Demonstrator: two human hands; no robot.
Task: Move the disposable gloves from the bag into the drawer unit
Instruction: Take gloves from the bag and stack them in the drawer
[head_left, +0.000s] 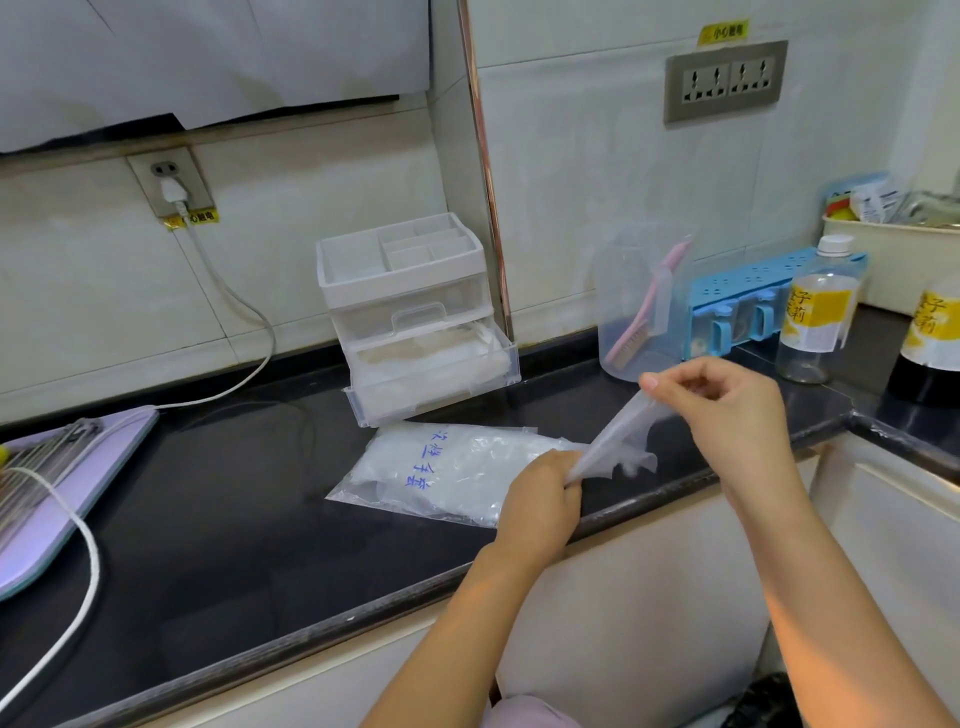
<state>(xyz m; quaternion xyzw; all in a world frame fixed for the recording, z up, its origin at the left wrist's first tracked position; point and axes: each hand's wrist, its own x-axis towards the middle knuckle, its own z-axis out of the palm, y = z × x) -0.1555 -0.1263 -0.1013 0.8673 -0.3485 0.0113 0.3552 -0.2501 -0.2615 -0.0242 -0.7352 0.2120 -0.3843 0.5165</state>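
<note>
A clear plastic bag (441, 470) with blue handwriting lies flat on the black counter, holding several translucent gloves. One thin translucent glove (618, 441) is stretched between my hands just right of the bag. My left hand (543, 493) grips its lower end at the bag's right edge. My right hand (722, 410) pinches its upper end, raised above the counter. The white drawer unit (410, 312) stands behind the bag against the wall. Its bottom drawer (431, 376) is pulled out and has white gloves inside.
A clear jug with a pink brush (641, 312), a blue rack (753, 301) and two bottles (818, 312) stand at the right. A purple board (62, 483) and a white cable (78, 571) lie at the left. The counter's front edge (363, 608) runs diagonally below the bag.
</note>
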